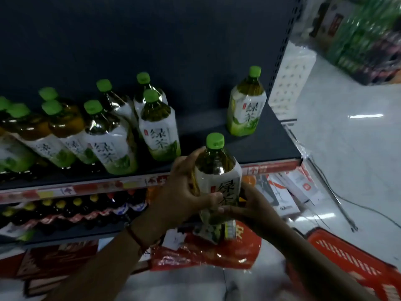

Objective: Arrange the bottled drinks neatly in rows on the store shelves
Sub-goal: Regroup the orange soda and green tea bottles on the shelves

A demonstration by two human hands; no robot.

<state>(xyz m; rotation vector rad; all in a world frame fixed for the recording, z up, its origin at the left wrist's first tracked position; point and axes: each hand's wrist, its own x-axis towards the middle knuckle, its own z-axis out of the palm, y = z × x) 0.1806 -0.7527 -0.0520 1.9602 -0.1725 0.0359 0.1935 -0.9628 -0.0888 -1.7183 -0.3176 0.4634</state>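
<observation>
Here your left hand (pixel 184 192) and right hand (pixel 249 210) both curl around the held bottle (pixel 217 177), upright just in front of the shelf (pixel 271 144) edge. It has a green cap, amber liquid, white-green label.

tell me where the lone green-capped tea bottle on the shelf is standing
In the head view, the lone green-capped plastic tea bottle stands upright at the dark shelf's right end, apart from the grouped bottles to its left.
</observation>
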